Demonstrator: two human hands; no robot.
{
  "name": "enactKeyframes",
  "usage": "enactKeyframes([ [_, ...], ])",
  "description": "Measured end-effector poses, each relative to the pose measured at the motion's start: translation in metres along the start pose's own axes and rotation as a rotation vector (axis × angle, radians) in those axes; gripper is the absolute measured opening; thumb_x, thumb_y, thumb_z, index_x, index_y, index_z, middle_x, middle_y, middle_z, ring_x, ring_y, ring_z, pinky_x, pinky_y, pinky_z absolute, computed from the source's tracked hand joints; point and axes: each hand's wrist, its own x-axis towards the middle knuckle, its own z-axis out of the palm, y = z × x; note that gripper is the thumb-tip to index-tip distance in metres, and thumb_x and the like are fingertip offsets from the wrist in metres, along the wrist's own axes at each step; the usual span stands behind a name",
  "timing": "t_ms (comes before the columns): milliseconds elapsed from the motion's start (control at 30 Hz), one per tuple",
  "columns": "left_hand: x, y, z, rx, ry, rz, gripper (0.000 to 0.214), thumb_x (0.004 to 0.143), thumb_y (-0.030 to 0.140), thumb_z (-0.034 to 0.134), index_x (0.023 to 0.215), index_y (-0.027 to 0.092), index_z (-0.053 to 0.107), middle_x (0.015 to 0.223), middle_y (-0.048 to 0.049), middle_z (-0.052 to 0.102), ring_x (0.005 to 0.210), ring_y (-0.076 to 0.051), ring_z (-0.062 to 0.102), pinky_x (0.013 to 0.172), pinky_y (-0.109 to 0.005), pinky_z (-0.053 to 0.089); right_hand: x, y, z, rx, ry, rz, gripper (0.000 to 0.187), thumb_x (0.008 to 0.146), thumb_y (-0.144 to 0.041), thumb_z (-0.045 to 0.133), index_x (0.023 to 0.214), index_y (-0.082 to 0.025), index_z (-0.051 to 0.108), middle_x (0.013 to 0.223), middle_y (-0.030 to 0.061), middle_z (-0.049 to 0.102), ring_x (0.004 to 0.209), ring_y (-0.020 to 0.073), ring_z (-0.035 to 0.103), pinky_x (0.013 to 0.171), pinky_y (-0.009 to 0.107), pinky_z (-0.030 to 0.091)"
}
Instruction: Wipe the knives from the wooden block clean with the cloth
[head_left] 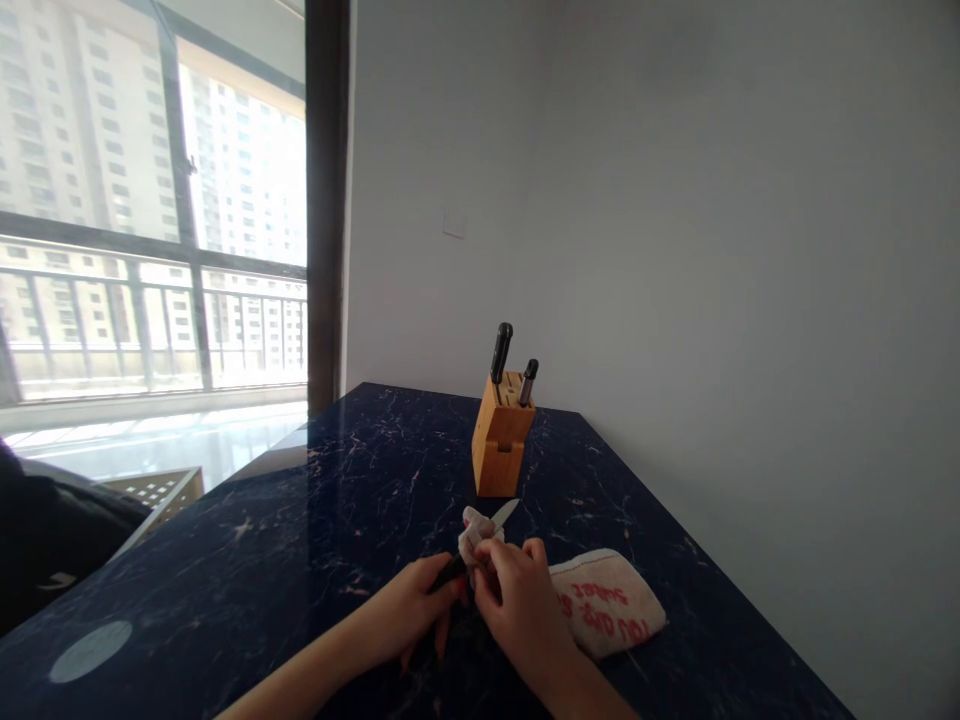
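My left hand (pixel 409 605) is closed around the black handle of a knife (pixel 506 512), whose blade points away from me and to the right. With its fingers pinched, my right hand (pixel 521 605) holds a small white cloth (pixel 472 530) with a red mark, wrapped about the blade near the handle. The blade's tip sticks out beyond the cloth. Beside my right hand, a folded whitish cloth (pixel 607 605) with red lettering lies on the table. Orange-red shapes show below my hands; I cannot make out whether they are reflections.
A wooden knife block (pixel 499 455) stands just past the blade, with a black-handled knife (pixel 502 352) and another dark-handled tool (pixel 529 382) in it. The dark blue marbled table (pixel 360 480) carries a pale oval patch (pixel 91 650) at left. Walls rise behind and to the right.
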Motion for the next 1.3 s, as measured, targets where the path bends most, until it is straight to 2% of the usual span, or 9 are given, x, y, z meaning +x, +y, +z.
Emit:
enactKeyframes([
  [100,-0.002,0.003,0.0,0.005,-0.016,0.004,0.035,0.081,0.048,0.042,0.093,0.016,0.051,0.048,0.0041,0.055,0.031,-0.007,0.043,0.025,-0.013,0.032,0.0,0.0,0.001,0.023,0.004,-0.012,0.02,0.077,-0.008,0.045,0.089,-0.022,0.053,0.082,-0.0004,0.064,0.074,0.0153,0.055,0.07,0.03,0.028],
  [267,-0.002,0.002,0.0,0.006,0.008,0.001,0.036,0.082,0.048,0.04,0.092,0.016,0.051,0.047,0.004,0.055,0.029,-0.007,0.042,0.024,-0.013,0.031,0.0,-0.001,0.001,0.005,-0.03,0.02,0.015,0.074,-0.009,0.049,0.08,-0.021,0.054,0.079,-0.0007,0.064,0.074,0.016,0.055,0.069,0.03,0.027],
  [433,-0.001,0.001,-0.001,0.033,-0.006,0.028,0.035,0.081,0.047,0.041,0.094,0.017,0.051,0.05,0.0035,0.057,0.033,-0.008,0.045,0.025,-0.013,0.032,0.002,0.0,-0.001,0.023,0.002,-0.02,0.018,0.079,-0.011,0.044,0.09,-0.022,0.054,0.084,0.0004,0.065,0.075,0.0154,0.056,0.07,0.03,0.027],
  [767,-0.003,0.002,-0.003,0.081,-0.041,-0.014,0.033,0.08,0.049,0.041,0.083,0.017,0.049,0.051,0.0035,0.057,0.032,-0.007,0.042,0.025,-0.013,0.031,0.015,0.048,0.0,-0.106,0.098,0.2,0.017,0.085,-0.023,0.039,0.092,-0.023,0.055,0.078,-0.0009,0.067,0.07,0.0152,0.058,0.07,0.031,0.027],
  [967,0.0,-0.003,-0.003,0.078,-0.021,-0.009,0.034,0.081,0.049,0.039,0.083,0.017,0.05,0.05,0.0033,0.057,0.029,-0.007,0.041,0.023,-0.013,0.03,0.015,0.058,0.0,-0.108,0.092,0.267,0.018,0.087,-0.026,0.035,0.091,-0.024,0.053,0.079,-0.0015,0.068,0.069,0.0161,0.059,0.069,0.032,0.028],
  [1100,0.003,-0.008,-0.002,0.051,-0.013,-0.017,0.034,0.081,0.049,0.039,0.083,0.017,0.049,0.048,0.0035,0.057,0.027,-0.006,0.04,0.022,-0.013,0.03,0.015,0.061,-0.002,-0.12,0.132,0.305,0.018,0.086,-0.027,0.037,0.088,-0.023,0.054,0.074,-0.0012,0.067,0.066,0.0156,0.059,0.067,0.031,0.028],
  [1200,0.006,-0.01,-0.001,0.009,0.002,-0.045,0.032,0.081,0.048,0.038,0.083,0.018,0.047,0.047,0.0043,0.056,0.026,-0.007,0.039,0.021,-0.014,0.03,0.015,0.057,-0.007,-0.083,0.201,0.293,0.019,0.086,-0.029,0.037,0.09,-0.022,0.055,0.072,-0.0002,0.066,0.065,0.015,0.057,0.068,0.031,0.029],
  [1300,0.006,-0.01,-0.001,-0.001,0.032,-0.055,0.028,0.081,0.045,0.038,0.082,0.018,0.046,0.046,0.0048,0.055,0.025,-0.007,0.039,0.021,-0.014,0.03,0.014,0.048,-0.01,-0.046,0.209,0.205,0.019,0.086,-0.029,0.039,0.092,-0.022,0.055,0.073,0.0007,0.065,0.066,0.015,0.056,0.07,0.03,0.03],
])
